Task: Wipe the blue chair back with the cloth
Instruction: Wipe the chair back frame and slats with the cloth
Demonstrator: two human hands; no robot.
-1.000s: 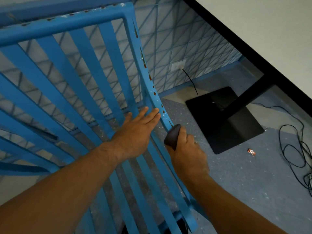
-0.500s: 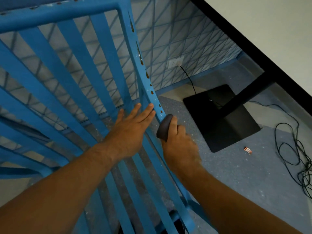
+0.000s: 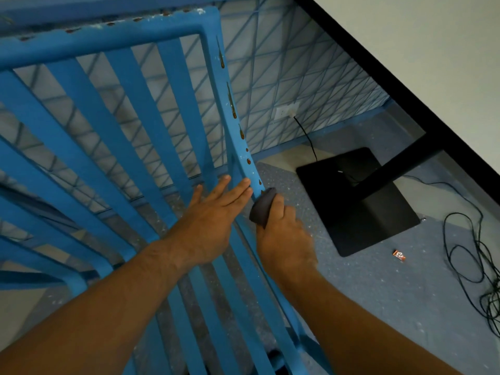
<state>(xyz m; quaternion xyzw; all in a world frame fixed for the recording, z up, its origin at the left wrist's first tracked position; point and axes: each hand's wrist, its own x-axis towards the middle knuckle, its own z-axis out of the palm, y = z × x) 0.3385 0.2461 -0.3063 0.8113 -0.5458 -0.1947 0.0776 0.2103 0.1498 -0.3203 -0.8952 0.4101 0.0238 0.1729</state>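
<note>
The blue chair back (image 3: 173, 93) fills the left and middle of the head view, with slanting slats and a right-hand post spotted with brown stains. My right hand (image 3: 284, 234) is closed on a dark grey cloth (image 3: 262, 207), and the cloth presses against the outer edge of that post just below the lowest stain. My left hand (image 3: 213, 220) lies flat with fingers stretched out on the inner side of the same post and the slats beside it, holding nothing.
A black table base plate (image 3: 357, 201) and its black column stand on the grey floor to the right. A white tabletop with a black edge (image 3: 405, 85) crosses the upper right. Black cables (image 3: 476, 266) and a small wrapper (image 3: 399, 255) lie on the floor.
My right hand with the cloth has slid a little way up the post. My left hand stays flat beside it.
</note>
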